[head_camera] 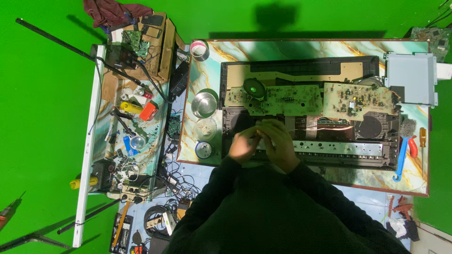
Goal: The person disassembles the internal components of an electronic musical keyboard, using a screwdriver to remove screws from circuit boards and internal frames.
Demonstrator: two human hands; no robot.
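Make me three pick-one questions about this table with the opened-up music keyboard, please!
1. Where is the steel bowl?
A. left of the opened keyboard
B. on the circuit boards
C. under the table

2. What colour is the brush handle at the right end?
A. red
B. blue
C. white

3. How are the two hands?
A. far apart
B. close together over the keyboard
C. off the table

Answers:
1. A, the bowl sits on the marbled top beside the keyboard's left end.
2. B, a blue handle lies by the orange screwdriver.
3. B, left hand and right hand meet above the key strip.
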